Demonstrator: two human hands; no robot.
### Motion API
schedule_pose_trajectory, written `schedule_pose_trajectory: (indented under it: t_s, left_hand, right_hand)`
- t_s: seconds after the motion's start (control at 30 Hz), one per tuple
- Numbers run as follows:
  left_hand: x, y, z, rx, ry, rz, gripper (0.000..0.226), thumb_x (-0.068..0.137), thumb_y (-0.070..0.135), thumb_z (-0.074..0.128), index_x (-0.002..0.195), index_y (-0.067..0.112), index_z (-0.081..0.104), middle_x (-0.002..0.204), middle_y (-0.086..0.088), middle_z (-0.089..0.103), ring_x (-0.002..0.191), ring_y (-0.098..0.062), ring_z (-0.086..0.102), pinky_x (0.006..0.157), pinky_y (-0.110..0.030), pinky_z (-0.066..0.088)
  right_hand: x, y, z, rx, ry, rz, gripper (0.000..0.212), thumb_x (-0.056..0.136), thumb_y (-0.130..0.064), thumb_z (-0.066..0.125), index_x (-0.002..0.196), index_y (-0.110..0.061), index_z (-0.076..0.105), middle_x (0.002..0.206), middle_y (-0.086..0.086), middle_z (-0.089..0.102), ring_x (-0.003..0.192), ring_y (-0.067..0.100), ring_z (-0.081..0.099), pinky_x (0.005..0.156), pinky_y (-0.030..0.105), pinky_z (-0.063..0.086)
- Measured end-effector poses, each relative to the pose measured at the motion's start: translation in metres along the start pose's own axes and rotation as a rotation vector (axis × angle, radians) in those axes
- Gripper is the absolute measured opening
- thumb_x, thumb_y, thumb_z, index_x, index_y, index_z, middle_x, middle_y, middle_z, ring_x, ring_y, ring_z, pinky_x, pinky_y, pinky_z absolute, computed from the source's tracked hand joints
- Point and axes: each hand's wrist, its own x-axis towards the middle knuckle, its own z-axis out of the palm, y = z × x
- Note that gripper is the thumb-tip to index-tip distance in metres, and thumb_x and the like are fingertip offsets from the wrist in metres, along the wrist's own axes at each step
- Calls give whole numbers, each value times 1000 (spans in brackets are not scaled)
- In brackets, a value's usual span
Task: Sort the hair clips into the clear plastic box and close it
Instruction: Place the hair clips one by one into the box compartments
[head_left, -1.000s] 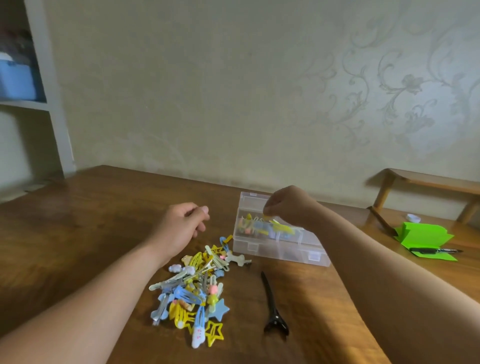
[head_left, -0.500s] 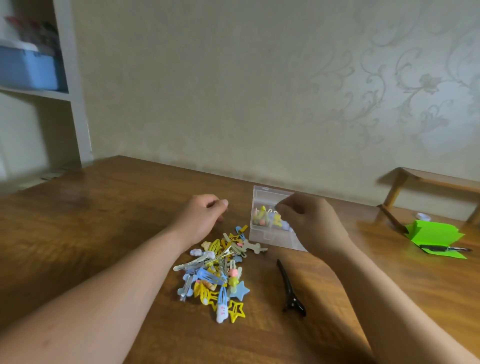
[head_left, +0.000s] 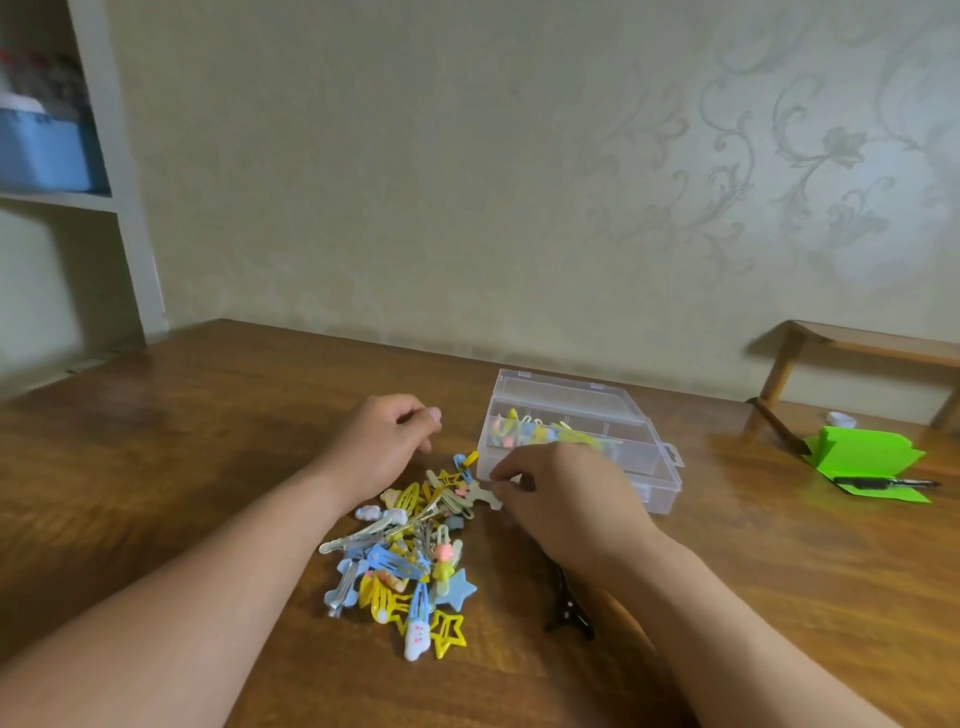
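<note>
Landmark: clear plastic box (head_left: 662, 470), lid open, on the wooden table (head_left: 208, 415), a few coloured clips visible in its rear compartments.

Right hand (head_left: 563, 499) sits just in front of the box's near-left corner, fingers curled down, thumb and index fingertips (head_left: 497, 474) pinched close together at a pale bone-shaped clip (head_left: 485, 493) lying at the top edge of the pile. Tips touch it or nearly so (cannot tell if it is actually gripped or lifted). Right forearm runs in from the lower right, crossing over a black claw clip (head_left: 566, 608) that lies on the table in front of the box.

Left hand (head_left: 387, 449) is left of the box, loosely closed into a soft fist, thumb resting against the index finger, nothing visible in it. It hovers or rests just behind the pile; contact with the table not clear. Left forearm comes in from the lower left.

Pile of hair clips (head_left: 410, 556) (yellow, blue, white, stars, snap clips) lies front-left of the box, between the 2 forearms, below both hands.

Green paper (head_left: 867, 460) with a pen (head_left: 883, 483) on it lies well right of the box.
</note>
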Motion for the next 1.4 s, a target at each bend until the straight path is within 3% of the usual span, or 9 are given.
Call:
schedule_pose_trajectory:
  t_s: [0.23, 0.53, 0.87, 1.17, 1.27, 1.4]
  left_hand:
    - [0, -1, 1, 12, 0, 15, 29, 109, 39, 58, 94, 28, 79, 81, 8, 76, 87, -18, 70, 91, -47, 58]
    - [0, -1, 1, 26, -11, 13, 27, 110, 39, 57, 96, 29, 78, 86, 4, 76, 87, -16, 69, 87, -43, 56]
    - [3, -3, 1, 14, -25, -4, 27, 109, 40, 58, 96, 30, 79, 84, 20, 75, 87, -17, 69, 85, -42, 55]
    - [3, -3, 1, 3, -19, -2, 28, 109, 40, 59, 94, 29, 79, 84, 10, 77, 89, -17, 70, 88, -45, 57]
    - [3, -3, 2, 12, -22, 2, 29, 109, 40, 58, 93, 27, 79, 87, 3, 77, 92, -17, 70, 89, -43, 56]
    - [4, -2, 3, -11, -6, 3, 31, 109, 40, 58, 91, 25, 78, 87, 3, 77, 90, -18, 71, 87, -43, 55]
  right_hand:
    - [1, -7, 4, -155, -39, -44, 34, 106, -38, 52, 133, -35, 71, 124, -8, 75, 110, 18, 70, 87, 34, 60]
    - [-1, -6, 2, -161, -77, -81, 36, 106, -32, 50, 138, -34, 66, 127, -4, 73, 113, 20, 68, 84, 33, 55]
    - [-3, -5, 2, -171, -35, -132, 31, 105, -37, 50, 131, -34, 67, 119, -2, 75, 107, 24, 69, 81, 35, 57]
    - [-7, -15, -2, -205, -15, -163, 27, 99, -46, 58, 116, -25, 64, 101, -1, 72, 85, 22, 65, 69, 32, 55]
    - [-8, -15, -7, -65, 40, -104, 23, 97, -47, 59, 112, -29, 63, 94, -4, 71, 75, 16, 60, 60, 31, 47]
    - [9, 10, -34, 274, 287, 81, 10, 93, -33, 67, 92, -25, 71, 78, -8, 70, 71, 5, 62, 65, 31, 51]
